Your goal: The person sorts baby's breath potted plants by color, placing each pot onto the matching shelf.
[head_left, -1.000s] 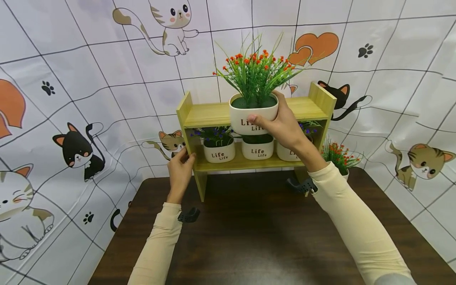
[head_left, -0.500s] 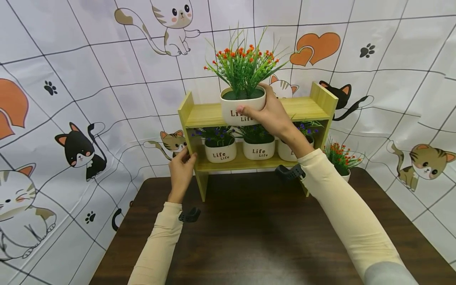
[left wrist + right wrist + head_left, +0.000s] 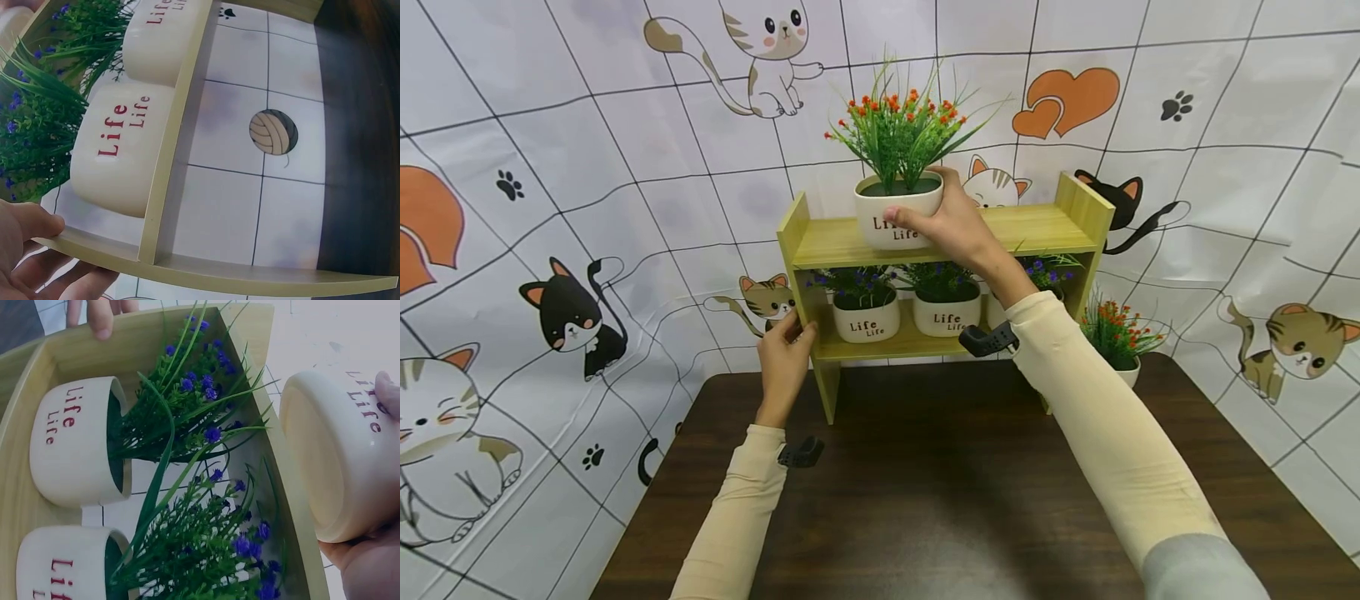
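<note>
Lower now over the shelf (image 3: 827,240), seemingly nearly down, the orange-flowered pot (image 3: 877,218) is gripped by the right hand (image 3: 958,220), the shelf's side pinched by the left hand (image 3: 784,354).

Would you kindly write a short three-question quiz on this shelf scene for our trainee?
1. Which color are the flowers of the pot in the right hand's grip?
A) Purple
B) Orange
C) White

2. True or false: the left hand's grip is on one end of the shelf.

3. How many purple-flowered pots stand on the lower board, counting any partly hidden?

Key: 1. B; 2. True; 3. Three.
</note>
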Demonstrator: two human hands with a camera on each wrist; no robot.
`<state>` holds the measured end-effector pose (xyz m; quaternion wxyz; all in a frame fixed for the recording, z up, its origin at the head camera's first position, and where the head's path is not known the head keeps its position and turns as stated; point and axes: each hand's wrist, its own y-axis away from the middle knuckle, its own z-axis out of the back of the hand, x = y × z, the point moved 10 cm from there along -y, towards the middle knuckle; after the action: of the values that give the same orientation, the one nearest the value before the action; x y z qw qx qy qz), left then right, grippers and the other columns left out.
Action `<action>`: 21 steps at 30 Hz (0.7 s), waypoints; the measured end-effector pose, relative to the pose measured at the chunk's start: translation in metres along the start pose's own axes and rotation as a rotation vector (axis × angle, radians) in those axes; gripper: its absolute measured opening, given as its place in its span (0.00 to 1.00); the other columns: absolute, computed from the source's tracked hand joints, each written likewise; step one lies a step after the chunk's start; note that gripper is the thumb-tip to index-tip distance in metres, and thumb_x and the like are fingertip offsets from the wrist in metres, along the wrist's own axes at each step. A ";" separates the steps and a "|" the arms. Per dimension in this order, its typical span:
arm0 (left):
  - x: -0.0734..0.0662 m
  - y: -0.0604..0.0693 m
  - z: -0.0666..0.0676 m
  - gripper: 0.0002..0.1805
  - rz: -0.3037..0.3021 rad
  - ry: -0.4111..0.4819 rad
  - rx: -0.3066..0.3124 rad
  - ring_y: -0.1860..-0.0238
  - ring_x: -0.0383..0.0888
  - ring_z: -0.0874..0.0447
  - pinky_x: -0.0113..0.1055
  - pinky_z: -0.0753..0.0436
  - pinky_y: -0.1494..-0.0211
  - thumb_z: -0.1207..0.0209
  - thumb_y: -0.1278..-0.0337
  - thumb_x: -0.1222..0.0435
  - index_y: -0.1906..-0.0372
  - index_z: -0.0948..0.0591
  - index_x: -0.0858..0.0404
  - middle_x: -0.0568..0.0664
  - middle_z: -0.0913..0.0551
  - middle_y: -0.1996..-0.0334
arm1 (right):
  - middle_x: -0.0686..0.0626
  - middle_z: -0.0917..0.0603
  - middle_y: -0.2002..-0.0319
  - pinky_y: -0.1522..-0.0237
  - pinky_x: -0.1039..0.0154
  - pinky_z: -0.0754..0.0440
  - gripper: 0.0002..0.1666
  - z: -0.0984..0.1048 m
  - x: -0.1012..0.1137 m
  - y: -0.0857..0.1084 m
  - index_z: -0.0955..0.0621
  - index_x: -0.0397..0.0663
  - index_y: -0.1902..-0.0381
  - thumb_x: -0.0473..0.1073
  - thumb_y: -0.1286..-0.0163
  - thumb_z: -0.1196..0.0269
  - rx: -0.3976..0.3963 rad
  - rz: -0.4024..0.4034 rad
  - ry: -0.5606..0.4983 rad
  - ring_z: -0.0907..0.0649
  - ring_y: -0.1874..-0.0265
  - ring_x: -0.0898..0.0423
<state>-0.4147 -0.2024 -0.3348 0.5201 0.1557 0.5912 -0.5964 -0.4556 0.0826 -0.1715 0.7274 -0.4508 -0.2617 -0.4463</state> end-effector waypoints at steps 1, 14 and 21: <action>0.000 0.000 0.000 0.19 -0.002 0.003 0.001 0.44 0.60 0.08 0.55 0.11 0.44 0.35 0.28 0.68 0.35 0.14 0.64 0.66 0.10 0.46 | 0.36 0.21 0.38 0.47 0.55 0.16 0.63 -0.002 0.000 -0.002 0.50 0.47 0.15 0.58 0.32 0.26 0.003 -0.001 0.002 0.16 0.48 0.45; 0.000 0.002 0.001 0.18 -0.021 0.005 -0.006 0.43 0.60 0.09 0.56 0.12 0.44 0.35 0.29 0.69 0.37 0.14 0.67 0.66 0.10 0.47 | 0.32 0.21 0.36 0.48 0.54 0.17 0.63 -0.021 -0.010 -0.018 0.52 0.43 0.14 0.61 0.29 0.30 0.084 -0.081 0.070 0.17 0.46 0.43; -0.002 0.000 0.001 0.18 -0.029 0.005 -0.008 0.43 0.60 0.09 0.56 0.12 0.43 0.35 0.29 0.69 0.38 0.13 0.67 0.66 0.10 0.47 | 0.32 0.23 0.35 0.57 0.57 0.12 0.66 -0.020 -0.013 -0.016 0.57 0.39 0.14 0.61 0.28 0.30 0.125 -0.130 0.052 0.17 0.48 0.44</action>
<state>-0.4131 -0.2029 -0.3333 0.5105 0.1465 0.5973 -0.6010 -0.4765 0.0673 -0.1840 0.7300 -0.3749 -0.2988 -0.4871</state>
